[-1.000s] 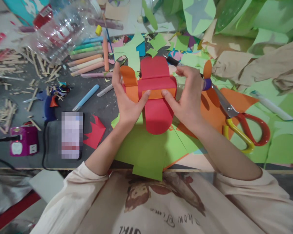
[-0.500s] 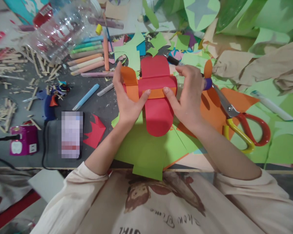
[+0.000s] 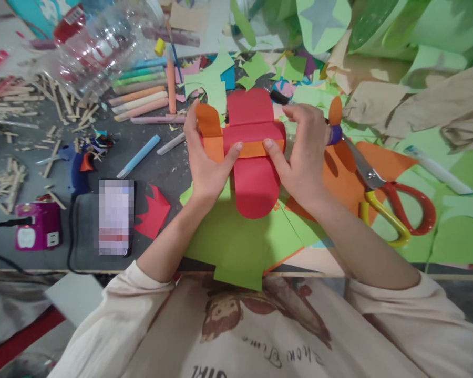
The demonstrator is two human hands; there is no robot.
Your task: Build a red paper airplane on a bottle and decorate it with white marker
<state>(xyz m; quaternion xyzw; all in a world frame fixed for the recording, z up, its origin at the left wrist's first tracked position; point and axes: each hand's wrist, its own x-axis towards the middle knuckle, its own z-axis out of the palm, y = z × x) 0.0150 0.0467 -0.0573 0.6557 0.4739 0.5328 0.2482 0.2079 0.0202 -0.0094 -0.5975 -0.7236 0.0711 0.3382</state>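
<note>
A folded red and orange paper piece (image 3: 257, 194) is held up between both hands above the table. It has rounded red flaps at top and bottom, an orange strip (image 3: 260, 149) across its middle and a rounded orange flap (image 3: 209, 121) at the left. My left hand (image 3: 208, 163) grips the left side, thumb on the strip's left end. From the right, my right hand (image 3: 301, 152) presses its thumb on the strip's other end; its index finger is bent above. Fingers behind the paper are hidden. Green paper sheets (image 3: 236, 236) lie underneath.
Right of my hand lie scissors (image 3: 378, 184) with red and yellow handles on orange and green paper. At left are a phone (image 3: 115, 218), a blue glue gun (image 3: 76, 168), a purple box (image 3: 39, 226) and wooden sticks (image 3: 16, 184). Markers (image 3: 142, 94) and plastic bottles (image 3: 106, 47) lie behind.
Almost nothing differs. Both hands keep their hold on the paper piece, and my left fingers have shifted very slightly to the right.
</note>
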